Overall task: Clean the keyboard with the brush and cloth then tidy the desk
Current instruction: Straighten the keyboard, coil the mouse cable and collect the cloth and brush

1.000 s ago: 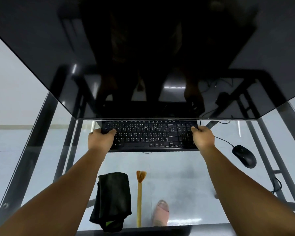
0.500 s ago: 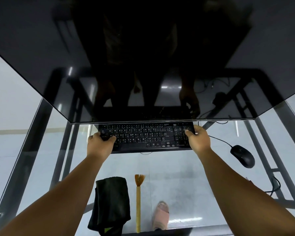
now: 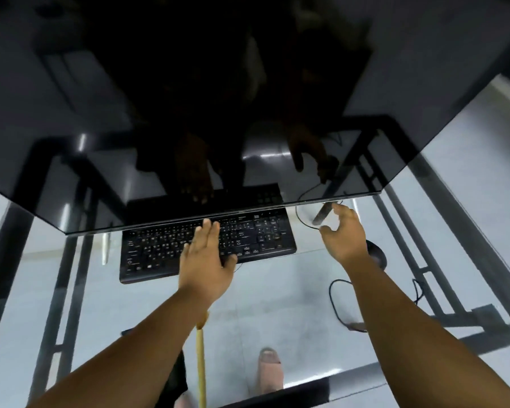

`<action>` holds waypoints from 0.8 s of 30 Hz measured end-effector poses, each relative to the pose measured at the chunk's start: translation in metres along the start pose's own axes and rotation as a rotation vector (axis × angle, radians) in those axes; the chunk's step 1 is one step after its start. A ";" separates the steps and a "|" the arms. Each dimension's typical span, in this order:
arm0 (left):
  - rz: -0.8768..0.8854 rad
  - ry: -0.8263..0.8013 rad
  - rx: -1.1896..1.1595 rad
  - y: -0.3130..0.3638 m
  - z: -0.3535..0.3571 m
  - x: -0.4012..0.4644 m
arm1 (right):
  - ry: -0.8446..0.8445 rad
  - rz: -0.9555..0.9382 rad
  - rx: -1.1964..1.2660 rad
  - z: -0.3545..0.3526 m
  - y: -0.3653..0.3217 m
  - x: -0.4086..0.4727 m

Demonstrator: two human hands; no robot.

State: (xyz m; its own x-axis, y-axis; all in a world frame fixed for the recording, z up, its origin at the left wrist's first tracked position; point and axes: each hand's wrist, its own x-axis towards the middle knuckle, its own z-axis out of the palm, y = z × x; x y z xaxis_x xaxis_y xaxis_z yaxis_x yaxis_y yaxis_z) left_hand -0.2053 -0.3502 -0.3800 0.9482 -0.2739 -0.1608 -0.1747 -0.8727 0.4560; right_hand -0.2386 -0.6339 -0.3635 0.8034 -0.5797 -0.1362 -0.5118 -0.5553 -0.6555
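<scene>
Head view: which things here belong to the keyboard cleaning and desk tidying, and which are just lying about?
Part of the job:
- keyboard, the left hand flat on it
- brush, lying nearer the person
- dark cloth, mostly hidden by the left forearm
- glass desk

Just lying about:
- monitor
- mouse, partly behind the right hand
- cable

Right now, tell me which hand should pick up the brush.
Left, probably. The left hand lies flat and open on the keyboard, and the brush lies just below its forearm. The right hand is farther off, reaching toward the cable near the mouse.
</scene>
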 end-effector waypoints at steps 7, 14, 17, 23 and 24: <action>0.078 -0.138 0.196 0.062 0.050 0.010 | -0.198 0.083 -0.275 -0.051 0.065 0.015; -0.018 -0.139 0.318 0.088 0.076 0.008 | -0.242 0.036 -0.305 -0.064 0.128 0.009; -0.046 -0.140 0.321 0.092 0.081 0.007 | -0.133 0.042 -0.142 -0.060 0.134 0.004; -0.070 -0.133 0.284 0.091 0.082 0.014 | -0.033 0.048 0.013 -0.040 0.110 0.033; -0.073 -0.135 0.283 0.090 0.082 0.015 | -0.019 0.049 0.022 -0.036 0.104 0.040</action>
State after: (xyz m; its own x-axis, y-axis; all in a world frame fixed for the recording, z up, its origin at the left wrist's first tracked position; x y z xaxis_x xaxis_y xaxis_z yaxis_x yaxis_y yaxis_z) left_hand -0.2280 -0.4663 -0.4128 0.9205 -0.2414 -0.3073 -0.1928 -0.9645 0.1803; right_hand -0.2708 -0.7362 -0.4108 0.7832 -0.5942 -0.1829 -0.5441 -0.5128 -0.6641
